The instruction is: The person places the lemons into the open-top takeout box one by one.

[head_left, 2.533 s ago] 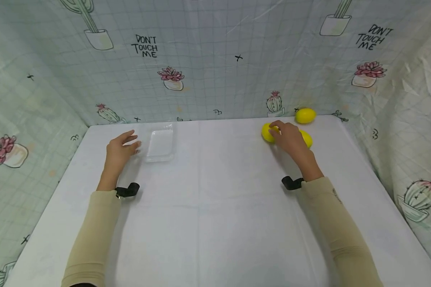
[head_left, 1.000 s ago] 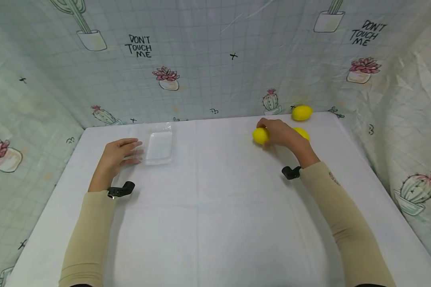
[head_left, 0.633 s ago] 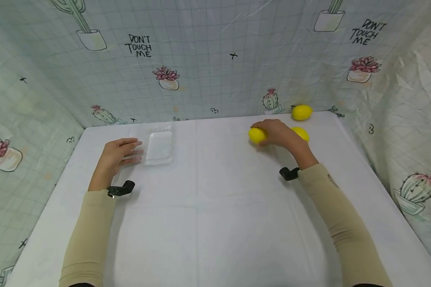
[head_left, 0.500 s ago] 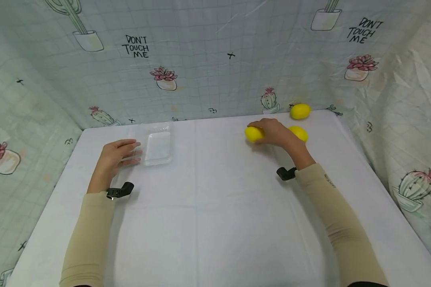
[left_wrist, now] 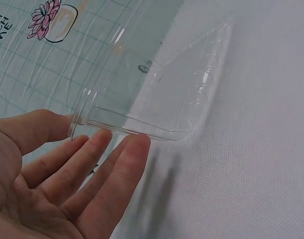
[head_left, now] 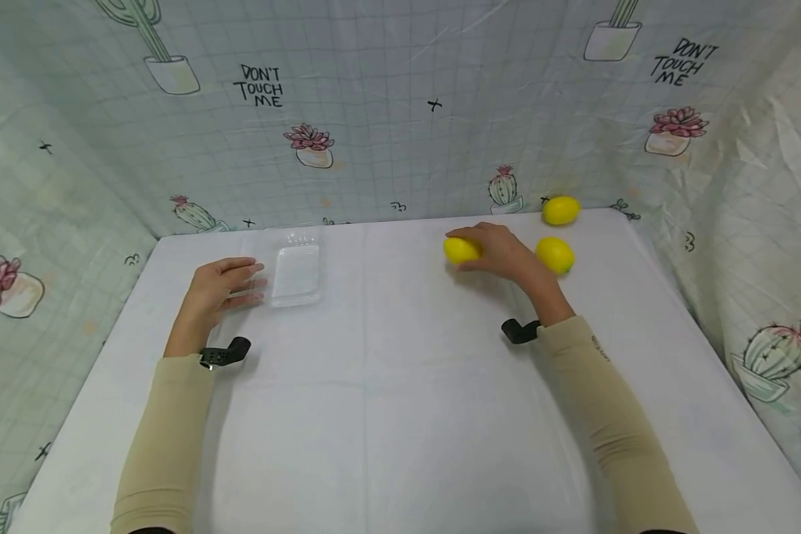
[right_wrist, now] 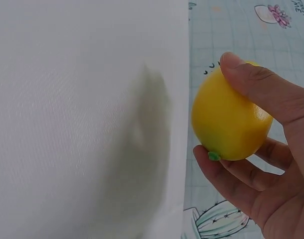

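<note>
In the head view a clear plastic box point(head_left: 297, 274) stands at the back left of the white table. My left hand point(head_left: 216, 293) is beside its left wall. The left wrist view shows fairly straight fingertips right at the side wall of the clear box point(left_wrist: 157, 133), the thumb near its rim. My right hand point(head_left: 497, 251) grips a yellow lemon point(head_left: 460, 251) at the back of the table, right of the middle. In the right wrist view thumb and fingers curl round the lemon point(right_wrist: 229, 119), whose green stem end points down; a shadow falls on the cloth beside it.
Two more lemons are at the back right: one lemon point(head_left: 555, 256) just behind the right wrist, another lemon point(head_left: 561, 211) at the table's far edge by the patterned curtain point(head_left: 374, 111). White cloth covers the table point(head_left: 374, 415); the curtain encloses its back and sides.
My right hand has taken hold of a lemon and moved left with it, away from the other two. The left hand has come slightly nearer the box, its fingers now lower along its side.
</note>
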Tool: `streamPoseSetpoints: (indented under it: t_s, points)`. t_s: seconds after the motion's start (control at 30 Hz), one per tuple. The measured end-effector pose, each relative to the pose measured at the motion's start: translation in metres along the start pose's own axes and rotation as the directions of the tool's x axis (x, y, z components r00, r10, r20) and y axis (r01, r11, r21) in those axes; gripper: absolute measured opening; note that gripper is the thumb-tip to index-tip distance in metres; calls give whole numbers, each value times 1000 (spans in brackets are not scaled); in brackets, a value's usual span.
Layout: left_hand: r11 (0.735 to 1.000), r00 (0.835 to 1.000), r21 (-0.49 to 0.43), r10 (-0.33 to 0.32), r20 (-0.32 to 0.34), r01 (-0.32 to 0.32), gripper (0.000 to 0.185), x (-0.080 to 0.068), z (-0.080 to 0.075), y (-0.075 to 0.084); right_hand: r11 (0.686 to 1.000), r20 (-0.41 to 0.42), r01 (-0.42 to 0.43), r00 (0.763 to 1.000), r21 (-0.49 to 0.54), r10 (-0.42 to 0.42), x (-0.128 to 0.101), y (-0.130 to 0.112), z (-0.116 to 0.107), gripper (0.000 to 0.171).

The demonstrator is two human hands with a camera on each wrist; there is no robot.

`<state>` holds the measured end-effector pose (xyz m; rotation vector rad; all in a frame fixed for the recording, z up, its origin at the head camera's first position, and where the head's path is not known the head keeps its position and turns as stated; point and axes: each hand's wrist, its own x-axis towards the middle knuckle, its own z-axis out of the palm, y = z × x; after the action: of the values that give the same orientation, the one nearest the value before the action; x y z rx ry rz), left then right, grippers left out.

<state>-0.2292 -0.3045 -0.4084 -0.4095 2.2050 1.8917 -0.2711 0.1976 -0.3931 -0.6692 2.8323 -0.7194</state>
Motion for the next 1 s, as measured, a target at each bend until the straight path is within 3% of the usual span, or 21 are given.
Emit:
streamPoseSetpoints:
  t_s: [0.5, 1.0]
  points:
    - [1000, 1000, 7, -18, 0, 18, 68, -1, 0, -1, 991, -58, 60, 997, 119, -53, 8, -20, 14, 61]
    - [999, 1000, -34, -23, 14, 24, 68, 0, -5, -5, 980, -94, 156, 985, 120, -146, 20, -44, 22, 59]
